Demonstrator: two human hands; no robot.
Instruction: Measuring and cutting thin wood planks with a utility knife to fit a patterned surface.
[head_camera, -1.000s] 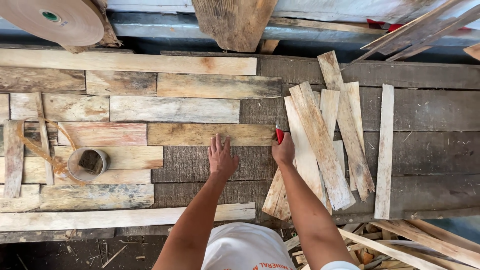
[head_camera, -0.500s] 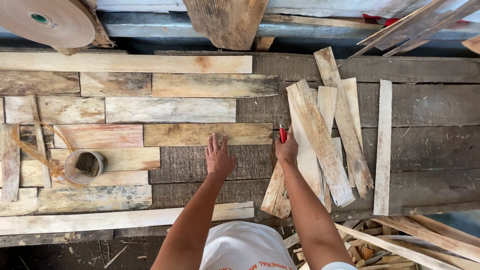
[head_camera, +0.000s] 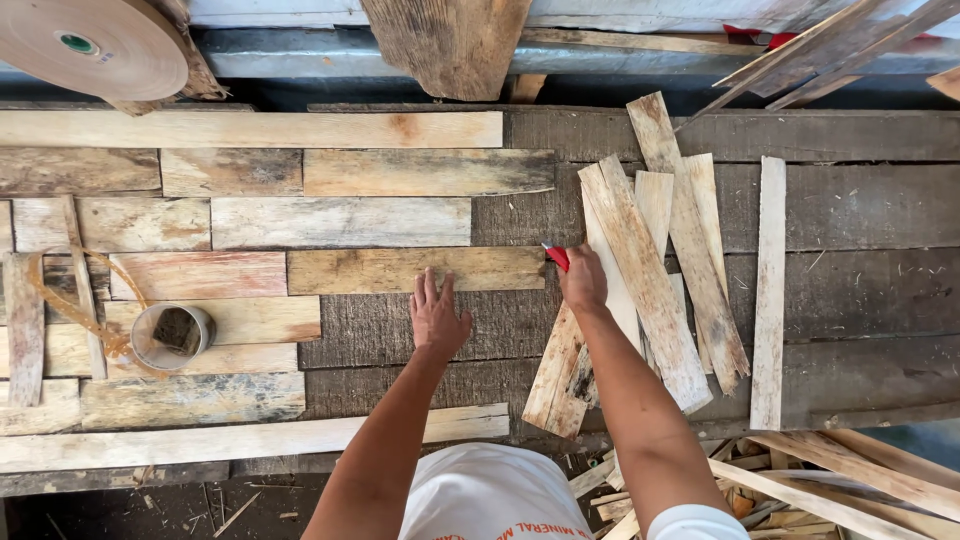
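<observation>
Pressing a wooden strip (head_camera: 415, 269) flat — left hand (head_camera: 437, 318) spread open, empty.
A red tool (head_camera: 556, 257) is gripped by the right hand (head_camera: 583, 282) at the strip's right end — its long axis lies left-right.

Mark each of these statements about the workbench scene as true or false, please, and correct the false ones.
1. The left hand lies flat, palm down, on a wooden strip. True.
2. The right hand holds a blue tool. False: the red tool in it is red.
3. A small round can stands on the boards to the left of both hands. True.
4. The loose pile of slats lies to the left of the left hand. False: it lies on the right, beside the right hand.
5. A big roll of brown tape is at the upper left. True.
</observation>
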